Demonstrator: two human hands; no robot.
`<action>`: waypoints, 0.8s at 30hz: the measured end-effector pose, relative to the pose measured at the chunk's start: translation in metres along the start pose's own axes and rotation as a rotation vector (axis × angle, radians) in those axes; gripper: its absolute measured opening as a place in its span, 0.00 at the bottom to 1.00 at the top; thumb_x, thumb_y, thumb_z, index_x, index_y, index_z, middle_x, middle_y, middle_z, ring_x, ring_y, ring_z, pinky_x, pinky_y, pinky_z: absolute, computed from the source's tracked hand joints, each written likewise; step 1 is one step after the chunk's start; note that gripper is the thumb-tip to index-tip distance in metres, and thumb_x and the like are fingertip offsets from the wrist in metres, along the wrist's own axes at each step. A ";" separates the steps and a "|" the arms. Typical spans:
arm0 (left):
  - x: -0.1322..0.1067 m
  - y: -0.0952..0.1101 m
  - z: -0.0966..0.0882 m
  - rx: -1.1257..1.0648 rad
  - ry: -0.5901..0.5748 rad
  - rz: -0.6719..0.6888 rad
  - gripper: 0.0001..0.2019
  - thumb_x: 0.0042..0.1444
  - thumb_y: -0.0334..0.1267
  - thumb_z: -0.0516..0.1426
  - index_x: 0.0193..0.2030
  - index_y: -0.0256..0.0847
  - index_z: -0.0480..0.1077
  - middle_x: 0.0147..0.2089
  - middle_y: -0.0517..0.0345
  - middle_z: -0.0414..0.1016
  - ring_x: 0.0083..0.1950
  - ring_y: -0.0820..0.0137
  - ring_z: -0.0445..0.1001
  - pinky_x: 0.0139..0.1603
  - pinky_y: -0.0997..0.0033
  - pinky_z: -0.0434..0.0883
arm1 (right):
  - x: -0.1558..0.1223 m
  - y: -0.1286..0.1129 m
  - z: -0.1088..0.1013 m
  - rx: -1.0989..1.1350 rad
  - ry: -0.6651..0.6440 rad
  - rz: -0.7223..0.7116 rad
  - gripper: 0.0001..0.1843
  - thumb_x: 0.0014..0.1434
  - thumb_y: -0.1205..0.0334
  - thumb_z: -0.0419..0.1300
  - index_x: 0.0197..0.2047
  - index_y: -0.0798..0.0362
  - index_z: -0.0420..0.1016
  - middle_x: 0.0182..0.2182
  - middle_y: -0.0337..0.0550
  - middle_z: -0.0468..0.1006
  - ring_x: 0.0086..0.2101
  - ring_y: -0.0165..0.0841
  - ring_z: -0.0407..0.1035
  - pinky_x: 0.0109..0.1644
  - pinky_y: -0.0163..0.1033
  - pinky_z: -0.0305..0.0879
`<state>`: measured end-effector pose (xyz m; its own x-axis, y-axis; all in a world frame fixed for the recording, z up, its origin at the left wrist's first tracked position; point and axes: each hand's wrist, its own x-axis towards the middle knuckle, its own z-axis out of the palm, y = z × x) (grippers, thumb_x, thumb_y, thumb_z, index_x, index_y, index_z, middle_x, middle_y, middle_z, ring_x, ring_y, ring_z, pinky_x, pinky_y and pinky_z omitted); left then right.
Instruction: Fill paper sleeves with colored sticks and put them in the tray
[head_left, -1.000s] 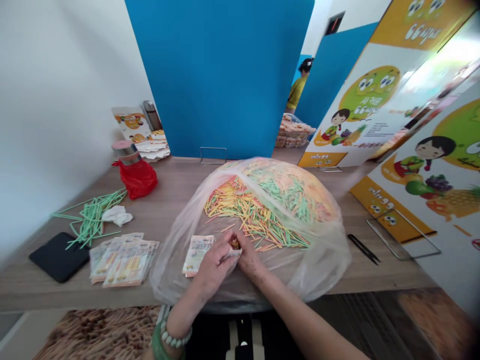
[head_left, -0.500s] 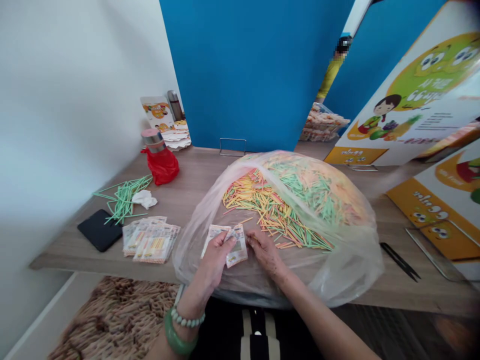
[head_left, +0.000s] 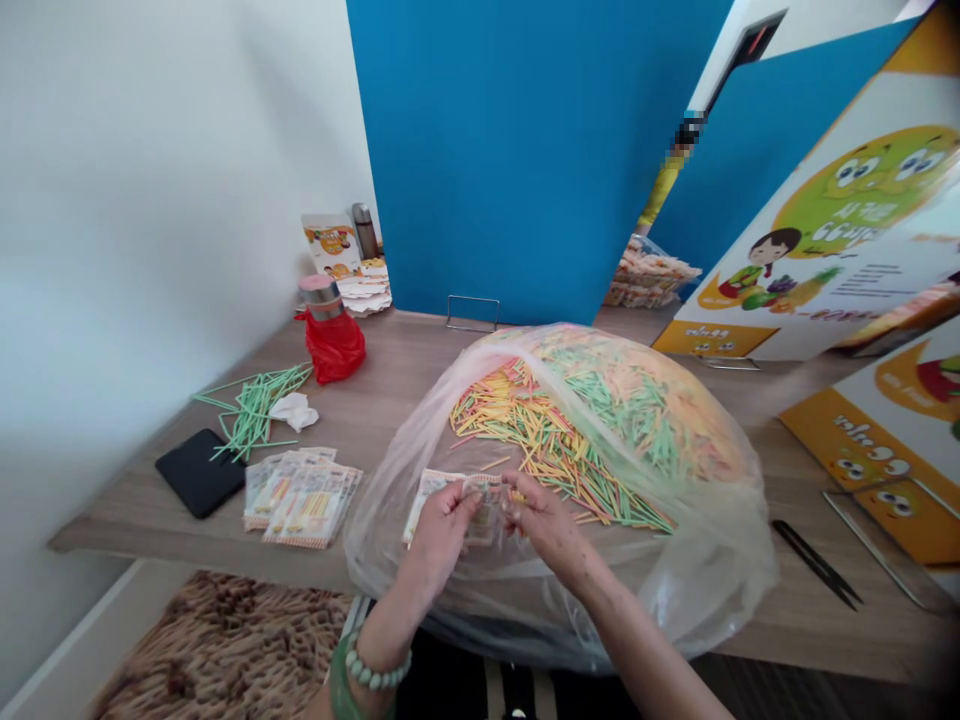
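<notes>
Gripped by the left hand (head_left: pixel 437 530), a packet (head_left: pixel 484 526) is held over the plastic bag (head_left: pixel 679 570), near the piled sticks (head_left: pixel 559 435); yellow pieces (head_left: pixel 517 496) are pinched in the right hand (head_left: pixel 546 522) beside it. Earlier, the packet was cupped in both hands.

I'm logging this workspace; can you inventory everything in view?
table: one, brown, centre
plastic bag: one, translucent, on table
short sticks: many, multicoloured, in bag
packets: several, white, left and by hands
long sticks: many, green, left
tissue: one, white, left
flat case: one, black, left
flask: one, silver, by red bag
bottle: one, grey, back left
tub: one, clear, back right
boards: several, blue or printed, back, right
tweezers: one, black, right
person: one, yellow top, back
left hand: one, front, holding packet
right hand: one, front, pinching something yellow
</notes>
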<state>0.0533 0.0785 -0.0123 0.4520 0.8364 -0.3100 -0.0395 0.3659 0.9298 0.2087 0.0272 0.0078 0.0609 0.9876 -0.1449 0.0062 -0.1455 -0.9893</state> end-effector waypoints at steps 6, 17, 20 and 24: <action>0.005 0.005 -0.008 0.233 0.109 0.130 0.11 0.43 0.43 0.65 0.23 0.37 0.73 0.26 0.62 0.68 0.28 0.73 0.65 0.29 0.75 0.63 | -0.001 -0.002 0.008 0.104 -0.045 0.096 0.11 0.51 0.56 0.58 0.36 0.51 0.71 0.20 0.32 0.70 0.22 0.28 0.64 0.29 0.35 0.57; 0.000 0.009 -0.009 0.456 0.040 0.157 0.13 0.48 0.43 0.58 0.19 0.40 0.65 0.24 0.62 0.62 0.28 0.72 0.62 0.28 0.74 0.59 | -0.002 -0.001 0.010 0.236 0.113 0.138 0.12 0.49 0.56 0.62 0.36 0.51 0.72 0.21 0.33 0.71 0.24 0.30 0.65 0.31 0.36 0.60; -0.002 0.007 -0.011 0.424 0.114 0.127 0.15 0.47 0.44 0.60 0.18 0.41 0.61 0.22 0.65 0.58 0.26 0.73 0.59 0.27 0.74 0.56 | -0.002 -0.011 -0.003 0.283 0.214 0.057 0.10 0.52 0.55 0.64 0.32 0.51 0.70 0.23 0.35 0.74 0.25 0.31 0.67 0.33 0.37 0.62; -0.003 0.004 -0.010 0.377 0.076 0.108 0.16 0.48 0.46 0.61 0.19 0.41 0.61 0.20 0.66 0.56 0.24 0.74 0.57 0.25 0.74 0.54 | -0.002 -0.042 -0.005 0.427 0.320 -0.104 0.11 0.58 0.55 0.64 0.32 0.50 0.68 0.28 0.36 0.76 0.31 0.33 0.73 0.38 0.38 0.65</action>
<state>0.0431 0.0817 -0.0099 0.3954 0.8949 -0.2071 0.2534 0.1105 0.9610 0.2128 0.0306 0.0493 0.3834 0.9182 -0.0999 -0.3737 0.0553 -0.9259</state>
